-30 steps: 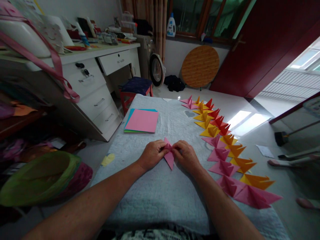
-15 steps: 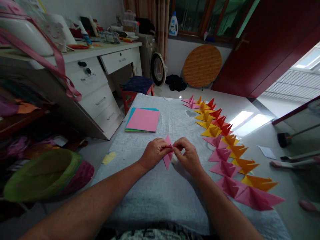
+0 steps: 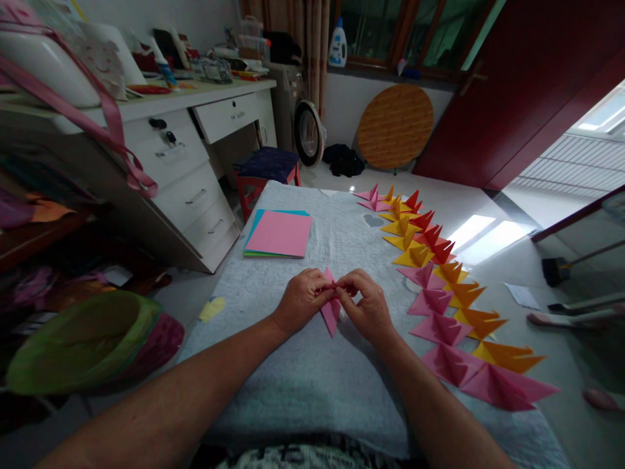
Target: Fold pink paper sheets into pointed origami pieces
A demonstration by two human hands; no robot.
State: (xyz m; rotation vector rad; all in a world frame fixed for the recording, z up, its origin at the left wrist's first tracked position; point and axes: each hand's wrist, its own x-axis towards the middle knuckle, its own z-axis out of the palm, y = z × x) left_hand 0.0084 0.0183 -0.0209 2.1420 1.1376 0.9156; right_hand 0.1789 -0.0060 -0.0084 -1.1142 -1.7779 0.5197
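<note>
A piece of folded pink origami paper [image 3: 331, 317] is pinched between my two hands above the cloth-covered table. My left hand [image 3: 303, 298] grips its left side, thumb and fingers closed near the middle. From the right, my right hand [image 3: 365, 303] pinches the paper with thumb and forefinger, its fingertips almost touching the left thumb. One pointed end sticks out toward me and another away from me; the middle is hidden by my fingers. Beyond my left hand lies a stack of square paper [image 3: 280, 234], pink on top with blue and green edges showing.
Rows of folded paper cranes, pink [image 3: 442, 330], yellow [image 3: 414, 255] and red [image 3: 442, 251], line the table's right side. A yellow patch [image 3: 212, 309] is at the left edge. A green-rimmed basket [image 3: 83, 342] stands left, a stool [image 3: 268, 164] beyond the table.
The pink paper has tilted slightly, its near point shifting a little right and toward me. My right fingertips have edged closer to the left ones. Both hands keep their hold.
</note>
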